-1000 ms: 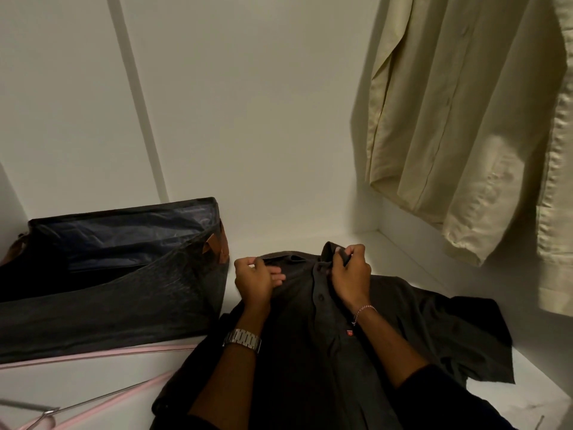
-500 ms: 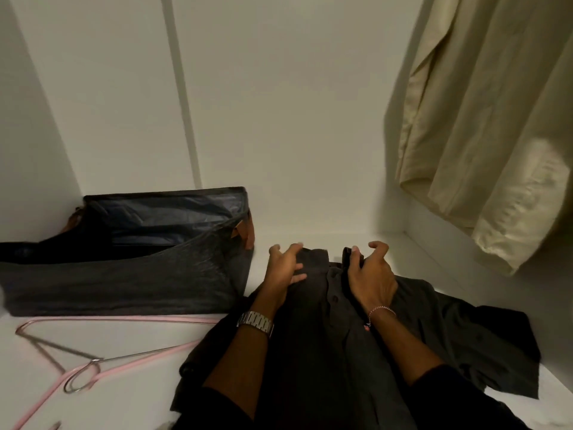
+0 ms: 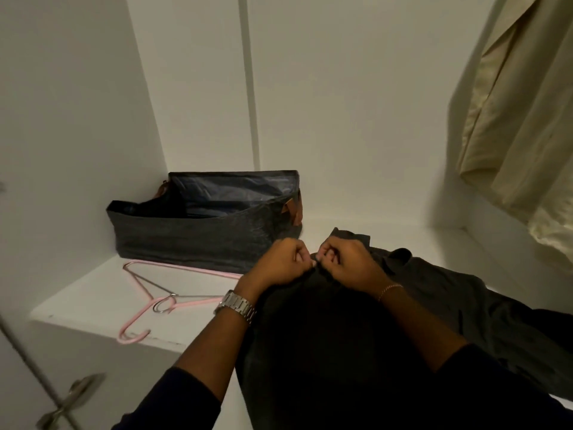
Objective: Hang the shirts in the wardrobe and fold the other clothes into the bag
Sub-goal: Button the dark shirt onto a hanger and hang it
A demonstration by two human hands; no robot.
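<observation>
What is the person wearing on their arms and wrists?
The left hand has a silver metal link watch on its wrist. The right hand has a thin pinkish chain bracelet on its wrist. Both forearms are bare, with dark long sleeves pushed up near the elbows.

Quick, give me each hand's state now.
Left hand: pinching the dark shirt near its collar.
Right hand: pinching the same shirt.

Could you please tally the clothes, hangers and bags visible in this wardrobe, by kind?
Shirts: 2, a dark shirt on the shelf and a cream shirt hanging.
Hangers: 1, a pink hanger.
Bags: 1, a dark bag.
Total: 4.
</observation>
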